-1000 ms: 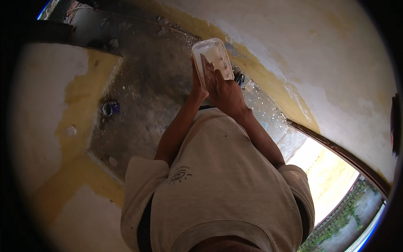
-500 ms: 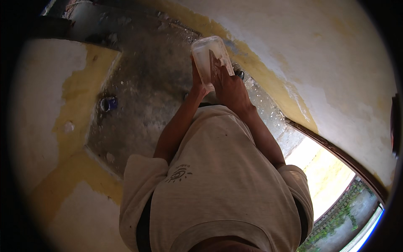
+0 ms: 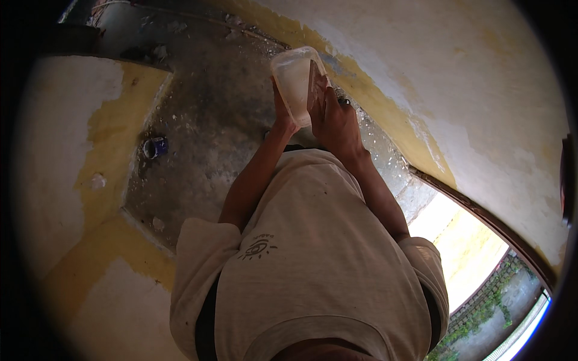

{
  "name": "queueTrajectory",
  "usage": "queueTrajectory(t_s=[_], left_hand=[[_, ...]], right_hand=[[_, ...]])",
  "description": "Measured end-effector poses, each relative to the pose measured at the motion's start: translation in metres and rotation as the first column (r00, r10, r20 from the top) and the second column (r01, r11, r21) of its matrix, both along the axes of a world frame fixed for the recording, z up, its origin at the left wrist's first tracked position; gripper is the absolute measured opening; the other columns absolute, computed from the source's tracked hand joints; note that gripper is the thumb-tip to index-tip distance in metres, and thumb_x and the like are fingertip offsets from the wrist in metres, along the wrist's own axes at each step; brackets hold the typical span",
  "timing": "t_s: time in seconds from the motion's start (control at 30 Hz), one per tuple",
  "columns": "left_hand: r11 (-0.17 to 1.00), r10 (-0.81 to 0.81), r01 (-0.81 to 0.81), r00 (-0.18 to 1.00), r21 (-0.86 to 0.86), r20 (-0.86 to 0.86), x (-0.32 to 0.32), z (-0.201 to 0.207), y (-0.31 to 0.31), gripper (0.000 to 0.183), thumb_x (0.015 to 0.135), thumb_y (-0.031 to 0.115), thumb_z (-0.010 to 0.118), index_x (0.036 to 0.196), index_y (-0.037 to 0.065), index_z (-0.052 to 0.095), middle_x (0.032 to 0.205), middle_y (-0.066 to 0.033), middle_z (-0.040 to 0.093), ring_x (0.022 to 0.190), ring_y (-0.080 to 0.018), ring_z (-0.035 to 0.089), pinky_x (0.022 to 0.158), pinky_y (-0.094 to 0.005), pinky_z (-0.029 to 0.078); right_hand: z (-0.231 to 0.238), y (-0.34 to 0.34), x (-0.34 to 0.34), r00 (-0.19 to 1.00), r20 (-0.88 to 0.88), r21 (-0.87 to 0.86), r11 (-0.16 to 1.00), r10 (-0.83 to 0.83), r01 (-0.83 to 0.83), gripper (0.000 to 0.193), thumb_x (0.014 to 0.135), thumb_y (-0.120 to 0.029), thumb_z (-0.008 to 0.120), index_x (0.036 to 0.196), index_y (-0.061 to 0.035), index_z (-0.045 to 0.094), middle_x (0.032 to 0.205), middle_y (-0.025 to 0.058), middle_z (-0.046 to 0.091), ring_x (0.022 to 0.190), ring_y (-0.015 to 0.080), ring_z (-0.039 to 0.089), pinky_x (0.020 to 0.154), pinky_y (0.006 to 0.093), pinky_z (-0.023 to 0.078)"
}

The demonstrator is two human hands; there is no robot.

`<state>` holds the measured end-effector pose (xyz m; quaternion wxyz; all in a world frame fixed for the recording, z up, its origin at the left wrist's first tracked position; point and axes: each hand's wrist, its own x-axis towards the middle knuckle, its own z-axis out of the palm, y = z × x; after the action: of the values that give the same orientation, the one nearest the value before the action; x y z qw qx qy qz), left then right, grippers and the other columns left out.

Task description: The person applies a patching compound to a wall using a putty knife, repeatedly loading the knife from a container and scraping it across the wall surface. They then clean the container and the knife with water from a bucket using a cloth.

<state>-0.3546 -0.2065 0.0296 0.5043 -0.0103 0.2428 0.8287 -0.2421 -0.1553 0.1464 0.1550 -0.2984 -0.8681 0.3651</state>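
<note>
A translucent plastic container (image 3: 293, 78) with pale contents is held up in front of my chest, tilted. My left hand (image 3: 282, 115) grips it from below and on its left side. My right hand (image 3: 332, 120) is pressed against its right side, fingers reaching up onto its rim or into its mouth. What the right fingers touch inside is hidden. Both forearms rise from my beige t-shirt (image 3: 313, 259) toward the container.
Below is a stained grey concrete floor (image 3: 205, 132) bounded by white and yellow painted walls (image 3: 457, 84). A small blue can (image 3: 155, 147) lies on the floor at the left. A bright doorway (image 3: 463, 246) opens at the lower right, with greenery beyond.
The container and both hands have stayed close together, shifting slightly in the picture. The right hand has slid further up the container's side.
</note>
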Motion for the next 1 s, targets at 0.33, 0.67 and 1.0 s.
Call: queueTrajectory(t_s=[0.33, 0.67, 1.0], left_hand=[[1.000, -0.003, 0.003, 0.999, -0.009, 0.038, -0.001, -0.006, 0.000, 0.084, 0.093, 0.077, 0.029, 0.151, 0.016, 0.036, 0.145, -0.0120, 0.049, 0.128, -0.0319, 0.054, 0.105, -0.0492, 0.049], [0.999, 0.008, -0.008, 1.000, -0.038, -0.008, -0.006, 0.000, 0.003, 0.082, 0.094, 0.076, 0.030, 0.150, 0.016, 0.037, 0.144, -0.0118, 0.050, 0.127, -0.0317, 0.055, 0.104, -0.0486, 0.050], [0.998, 0.014, -0.019, 0.997, 0.068, 0.079, -0.005, -0.015, 0.001, 0.082, 0.095, 0.075, 0.032, 0.150, 0.015, 0.038, 0.142, -0.0129, 0.051, 0.126, -0.0319, 0.055, 0.104, -0.0504, 0.049]], right_hand=[[0.002, 0.005, -0.006, 0.996, 0.055, -0.011, 0.997, 0.076, -0.076, 0.029, 0.091, -0.013, 0.063, 0.112, 0.0055, 0.053, 0.069, 0.0281, 0.062, 0.065, 0.0469, 0.064, 0.056, 0.0491, 0.052], [0.013, 0.000, -0.005, 0.990, 0.043, 0.028, 0.991, 0.132, -0.133, 0.027, 0.090, -0.009, 0.058, 0.107, 0.0114, 0.052, 0.072, 0.0318, 0.061, 0.069, 0.0470, 0.066, 0.056, 0.0496, 0.054], [0.011, -0.012, -0.010, 0.998, -0.057, -0.053, 0.998, 0.036, -0.039, 0.024, 0.090, -0.008, 0.057, 0.106, 0.0081, 0.049, 0.066, 0.0310, 0.060, 0.062, 0.0495, 0.063, 0.055, 0.0535, 0.053]])
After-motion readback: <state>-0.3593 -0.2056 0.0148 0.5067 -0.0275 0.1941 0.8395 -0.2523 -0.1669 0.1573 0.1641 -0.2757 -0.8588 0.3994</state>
